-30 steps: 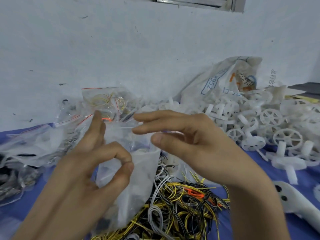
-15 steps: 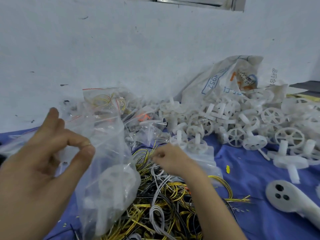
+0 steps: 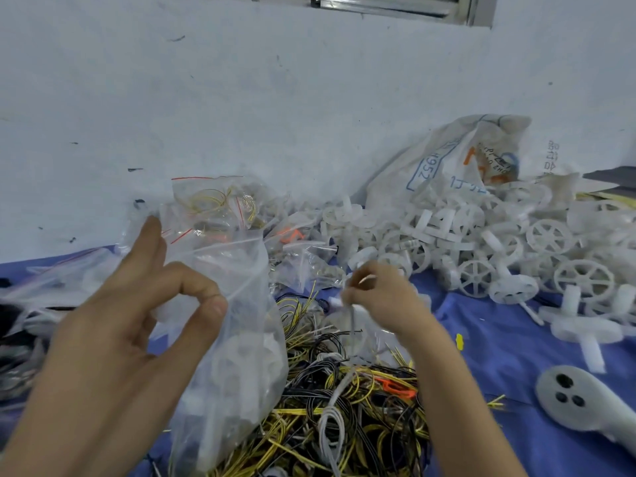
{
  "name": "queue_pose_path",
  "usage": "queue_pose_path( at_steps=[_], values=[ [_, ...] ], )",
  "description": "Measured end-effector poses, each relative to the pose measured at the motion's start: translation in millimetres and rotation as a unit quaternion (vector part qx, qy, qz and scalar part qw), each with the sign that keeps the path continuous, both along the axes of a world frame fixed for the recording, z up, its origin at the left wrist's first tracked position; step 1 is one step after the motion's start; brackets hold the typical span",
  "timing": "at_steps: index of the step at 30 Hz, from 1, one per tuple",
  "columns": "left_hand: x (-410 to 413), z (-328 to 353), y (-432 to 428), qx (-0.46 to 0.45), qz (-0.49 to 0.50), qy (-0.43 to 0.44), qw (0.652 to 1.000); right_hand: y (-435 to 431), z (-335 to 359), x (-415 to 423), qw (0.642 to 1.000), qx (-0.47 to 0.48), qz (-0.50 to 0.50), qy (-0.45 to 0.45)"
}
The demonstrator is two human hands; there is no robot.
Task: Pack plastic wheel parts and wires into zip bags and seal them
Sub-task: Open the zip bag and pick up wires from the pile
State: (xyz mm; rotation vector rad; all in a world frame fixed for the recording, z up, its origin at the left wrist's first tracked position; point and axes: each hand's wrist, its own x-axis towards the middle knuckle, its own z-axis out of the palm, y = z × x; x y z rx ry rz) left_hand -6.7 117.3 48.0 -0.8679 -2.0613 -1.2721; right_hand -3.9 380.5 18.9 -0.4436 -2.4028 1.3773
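Note:
My left hand (image 3: 130, 325) pinches the rim of a clear zip bag (image 3: 241, 339) between thumb and forefinger and holds it up; a white wheel part shows through the plastic. My right hand (image 3: 382, 297) is over the tangle of yellow, black and white wires (image 3: 344, 407) and pinches a white wire (image 3: 351, 332) that trails down into the pile. A heap of white plastic wheel parts (image 3: 481, 249) lies to the right.
Filled zip bags (image 3: 220, 208) are piled against the wall behind the held bag. A large printed sack (image 3: 447, 160) leans on the wall behind the wheels. A white handheld controller (image 3: 585, 404) lies on the blue cloth (image 3: 499, 356) at the right.
My right hand left the bag's mouth, dropped to the wire pile and has lifted a white wire. My left hand shifted left and keeps holding the bag.

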Motion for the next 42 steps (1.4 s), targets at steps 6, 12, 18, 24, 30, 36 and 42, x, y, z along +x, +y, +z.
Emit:
queue_pose_path(
  at_steps=[6,12,18,24,30,36,42],
  values=[
    [11,1,9,-0.004,-0.007,0.010,1.000,31,31,36,0.973,-0.152,-0.049,0.168],
    [28,6,26,-0.074,-0.003,0.061,0.995,4,69,64,0.836,-0.375,0.112,0.384],
    [39,11,32,-0.093,-0.057,0.044,0.993,-49,72,58,0.851,-0.300,0.224,0.370],
    [43,18,29,-0.113,-0.040,0.083,0.989,-58,58,40,0.938,0.047,0.196,0.281],
    [39,12,26,-0.096,-0.063,0.080,0.990,-57,56,39,0.937,0.189,0.170,0.241],
    [37,12,23,-0.104,-0.027,0.094,0.990,-52,57,41,0.945,0.137,0.127,0.268],
    [30,14,16,-0.086,0.002,0.098,0.991,-19,31,17,0.989,0.119,-0.002,0.093]
  ],
)
